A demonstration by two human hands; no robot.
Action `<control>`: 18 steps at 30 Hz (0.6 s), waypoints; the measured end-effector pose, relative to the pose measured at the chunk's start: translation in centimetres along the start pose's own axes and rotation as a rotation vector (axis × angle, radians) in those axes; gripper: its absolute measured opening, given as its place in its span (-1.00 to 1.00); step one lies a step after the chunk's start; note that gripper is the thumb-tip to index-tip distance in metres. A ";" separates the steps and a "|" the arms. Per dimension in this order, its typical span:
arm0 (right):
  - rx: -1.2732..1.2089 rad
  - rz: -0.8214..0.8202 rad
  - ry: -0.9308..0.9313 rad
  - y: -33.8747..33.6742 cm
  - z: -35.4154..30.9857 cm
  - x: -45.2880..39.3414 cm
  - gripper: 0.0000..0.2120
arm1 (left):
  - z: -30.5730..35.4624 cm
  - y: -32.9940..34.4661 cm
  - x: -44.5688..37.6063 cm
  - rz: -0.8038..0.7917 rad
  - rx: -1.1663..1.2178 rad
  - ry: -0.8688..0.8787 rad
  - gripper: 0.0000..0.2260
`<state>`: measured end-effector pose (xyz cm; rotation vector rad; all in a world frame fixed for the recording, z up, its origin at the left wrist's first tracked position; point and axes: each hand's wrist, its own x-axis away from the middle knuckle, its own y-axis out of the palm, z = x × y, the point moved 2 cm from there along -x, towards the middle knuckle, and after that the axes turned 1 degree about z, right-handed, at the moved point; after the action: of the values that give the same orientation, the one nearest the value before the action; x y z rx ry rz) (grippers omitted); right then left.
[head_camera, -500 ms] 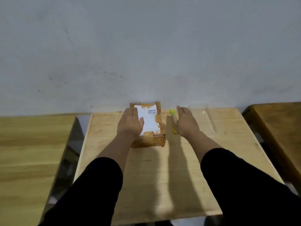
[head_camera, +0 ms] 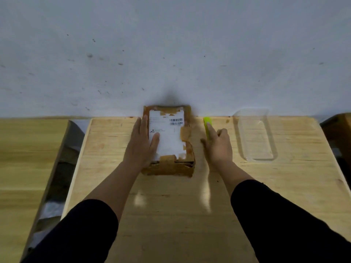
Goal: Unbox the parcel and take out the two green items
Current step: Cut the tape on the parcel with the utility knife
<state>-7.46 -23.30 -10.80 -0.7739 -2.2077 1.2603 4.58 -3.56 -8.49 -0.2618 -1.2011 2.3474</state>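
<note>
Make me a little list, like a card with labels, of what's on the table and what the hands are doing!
parcel: brown taped box with a white label, lying flat, not opened yet
left hand: flat on the parcel's left side, holding it down
right hand: on the table right of the parcel, forefinger lying on the yellow-green tool
yellow-green tool: slim, lies between parcel and tray; what it is I cannot tell
clear plastic tray: empty, at far right
table: light wood, against a grey wall
green items: none in sight
</note>
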 end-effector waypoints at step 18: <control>-0.323 -0.090 -0.111 -1.0 -6.7 1.3 -0.53 | 0.7 -0.3 0.7 -0.022 0.219 -0.051 -0.45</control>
<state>-4.37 -18.76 -6.68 -0.7273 -2.5452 0.9352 3.83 -3.58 -7.76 -0.1147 -0.9535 2.4535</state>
